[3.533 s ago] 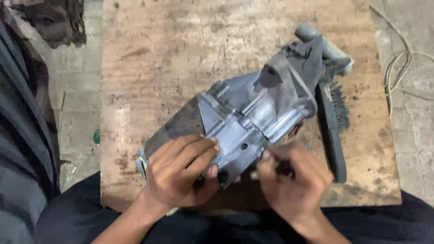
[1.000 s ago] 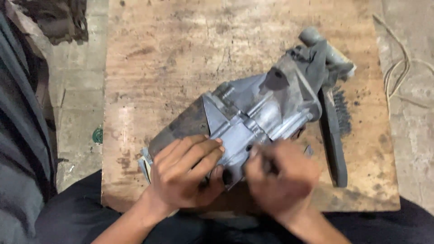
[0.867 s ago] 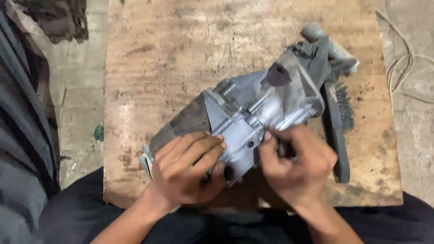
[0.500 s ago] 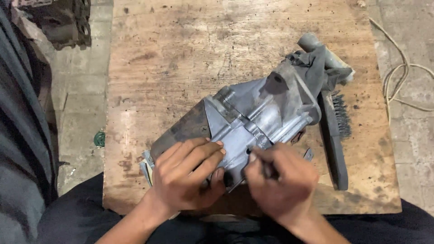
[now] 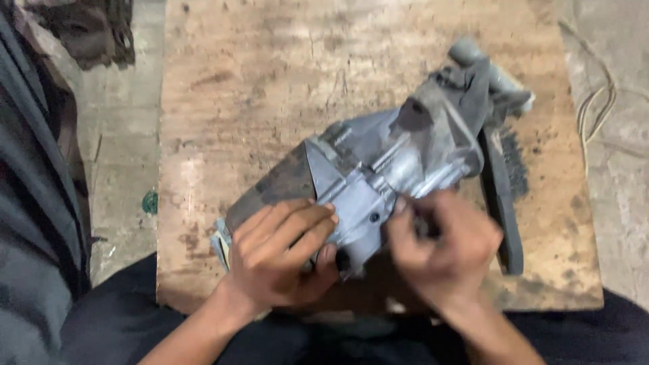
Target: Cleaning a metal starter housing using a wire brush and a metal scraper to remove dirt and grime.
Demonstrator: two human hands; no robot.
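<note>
While left hand (image 5: 280, 253) steadies grey metal housing (image 5: 385, 169) | right hand (image 5: 443, 247) pinches beside it

A metal housing (image 5: 392, 169) lies diagonally on the surface (image 5: 270, 81); a wire brush (image 5: 503, 203) lies just right of it.

Wire brush (image 5: 503, 196), perhaps; wooden board (image 5: 270, 81)
</note>
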